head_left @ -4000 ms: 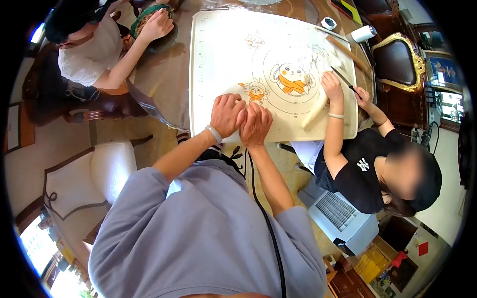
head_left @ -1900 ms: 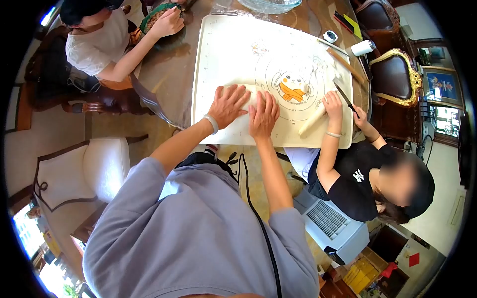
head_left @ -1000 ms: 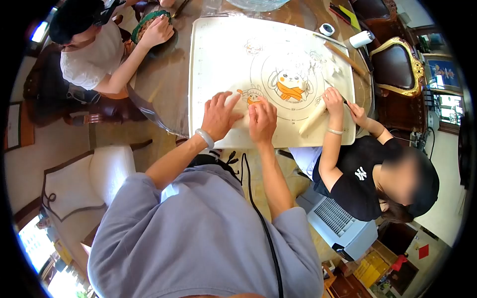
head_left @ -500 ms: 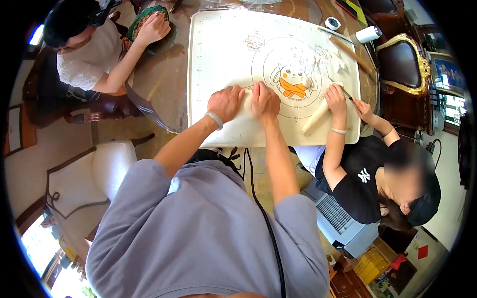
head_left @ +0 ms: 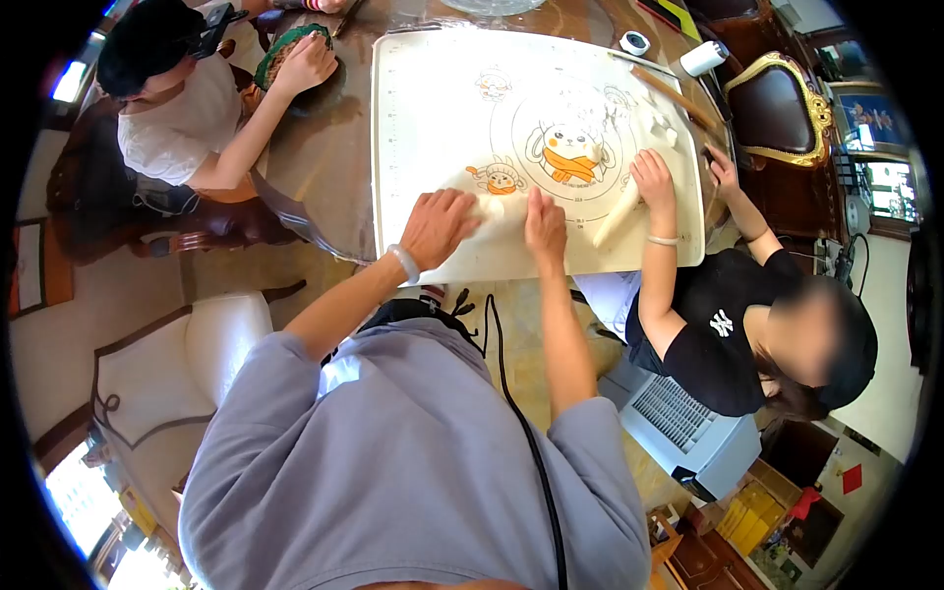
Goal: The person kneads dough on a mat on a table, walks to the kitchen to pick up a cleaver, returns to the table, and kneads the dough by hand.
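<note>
My left hand (head_left: pixel 440 232), with a pale bracelet on its wrist, is low over the white printed mat (head_left: pixel 423 108), its fingers curled and slightly smeared by motion. A small pale piece of dough (head_left: pixel 489 207) shows at its fingertips and blends into the mat. To the right, my right hand (head_left: pixel 545 230) is closed in a fist, thumb side up, at the dough's other side; what lies inside the fist is hidden. Farther right, a long pale dough roll (head_left: pixel 618 218) lies on the mat beside a co-worker's hand (head_left: pixel 653 180).
The co-worker's other hand (head_left: pixel 724 169) is at the mat's right edge. Dough pieces (head_left: pixel 657 120), a wooden rolling pin (head_left: pixel 677 96) and a white cup (head_left: pixel 702 59) are at the upper right. At left, another person's hand (head_left: pixel 308 61) is over a green bowl (head_left: pixel 267 57).
My hands have come nearer to me and moved farther apart, uncovering a printed figure on the mat. The co-worker's two hands have also separated.
</note>
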A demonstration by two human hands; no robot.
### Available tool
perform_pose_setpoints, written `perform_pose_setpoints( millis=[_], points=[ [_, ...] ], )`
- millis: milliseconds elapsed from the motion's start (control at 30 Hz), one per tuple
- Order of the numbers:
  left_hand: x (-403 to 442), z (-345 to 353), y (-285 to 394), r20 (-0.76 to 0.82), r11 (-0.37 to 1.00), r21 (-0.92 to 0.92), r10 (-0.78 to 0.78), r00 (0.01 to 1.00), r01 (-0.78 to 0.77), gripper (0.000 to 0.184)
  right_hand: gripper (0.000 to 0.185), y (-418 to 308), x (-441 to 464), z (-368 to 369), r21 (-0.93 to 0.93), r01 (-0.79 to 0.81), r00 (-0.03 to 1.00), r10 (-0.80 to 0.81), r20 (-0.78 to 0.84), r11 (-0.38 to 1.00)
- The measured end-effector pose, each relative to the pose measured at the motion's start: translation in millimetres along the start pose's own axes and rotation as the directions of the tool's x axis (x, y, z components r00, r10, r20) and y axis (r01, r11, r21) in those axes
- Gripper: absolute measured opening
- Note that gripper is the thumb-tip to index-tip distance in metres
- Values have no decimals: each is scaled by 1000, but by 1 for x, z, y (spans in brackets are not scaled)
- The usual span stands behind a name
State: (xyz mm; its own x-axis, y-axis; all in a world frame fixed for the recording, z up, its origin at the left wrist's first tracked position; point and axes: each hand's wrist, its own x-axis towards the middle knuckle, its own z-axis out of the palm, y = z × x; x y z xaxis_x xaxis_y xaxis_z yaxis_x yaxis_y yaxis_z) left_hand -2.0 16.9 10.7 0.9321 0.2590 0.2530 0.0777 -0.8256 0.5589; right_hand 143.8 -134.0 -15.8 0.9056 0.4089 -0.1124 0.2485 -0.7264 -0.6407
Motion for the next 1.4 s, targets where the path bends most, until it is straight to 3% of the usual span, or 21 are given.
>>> perform_pose_setpoints(
  millis=[100, 133, 233, 333, 433, 467, 567, 600, 700, 733, 867, 1067, 1167, 1267, 1367, 1400],
  points=[
    [-18, -14, 6, 74, 992, 15, 121, 990, -123, 40, 53, -2, -12, 3, 262, -83, 996, 74, 43, 962],
    [-21, -14, 7, 99, 991, -18, 134, 986, -133, 41, 42, -10, -14, -9, 381, -241, 964, 177, 197, 893],
    [-25, -13, 11, 60, 981, -18, 193, 979, -193, 41, 28, -27, -16, -12, 404, -21, 998, -5, 64, 915],
    [-33, -11, 11, -24, 986, 12, 164, 986, -164, 40, 23, -65, -13, -25, 516, 228, 971, -230, -61, 826],
    [-34, -11, 13, -55, 992, 19, 128, 990, -127, 41, 25, -79, 10, -9, 425, 482, 875, -442, -196, 766],
    [-30, -15, 14, -32, 992, -1, 127, 991, -127, 41, 28, -67, 24, 7, 465, 411, 906, -409, -112, 784],
    [-24, -20, 13, -63, 998, 20, 53, 997, -52, 45, 35, -40, 53, 33, 324, -28, 984, -31, 176, 946],
    [-22, -22, 11, -85, 999, 38, 15, 996, -12, 46, 41, -51, 49, 25, 284, -50, 986, 1, 169, 958],
    [-19, -3, 5, -114, 987, 88, -121, 986, 132, 53, 40, -65, 42, 27, 113, 107, 983, -122, 134, 988],
    [-20, 8, 2, -44, 974, 30, -222, 974, 224, 60, 35, -66, 38, 31, 42, 198, 978, -200, 66, 979],
    [-22, 31, 3, -69, 968, 100, -223, 972, 229, 58, 23, -71, 18, 42, -133, 343, 917, -362, -166, 930],
    [-8, 34, 8, -54, 948, 134, -282, 958, 287, 56, 22, -61, 39, 49, -171, 306, 937, -328, -121, 937],
    [-9, 37, 5, -70, 947, 128, -288, 955, 294, 57, 23, -61, 43, 52, -215, 349, 927, -370, -68, 912],
    [-11, 35, 4, -47, 942, 141, -301, 952, 305, 58, 27, -68, 30, 45, -188, 457, 859, -486, -158, 869],
    [-19, 28, 9, -79, 958, 101, -261, 962, 268, 60, 30, -78, 16, 10, 331, 256, 964, -267, -14, 908],
    [-23, 28, 10, -68, 965, 90, -241, 968, 247, 61, 33, -85, 10, -6, 414, 131, 982, -175, 69, 901]
  ],
)
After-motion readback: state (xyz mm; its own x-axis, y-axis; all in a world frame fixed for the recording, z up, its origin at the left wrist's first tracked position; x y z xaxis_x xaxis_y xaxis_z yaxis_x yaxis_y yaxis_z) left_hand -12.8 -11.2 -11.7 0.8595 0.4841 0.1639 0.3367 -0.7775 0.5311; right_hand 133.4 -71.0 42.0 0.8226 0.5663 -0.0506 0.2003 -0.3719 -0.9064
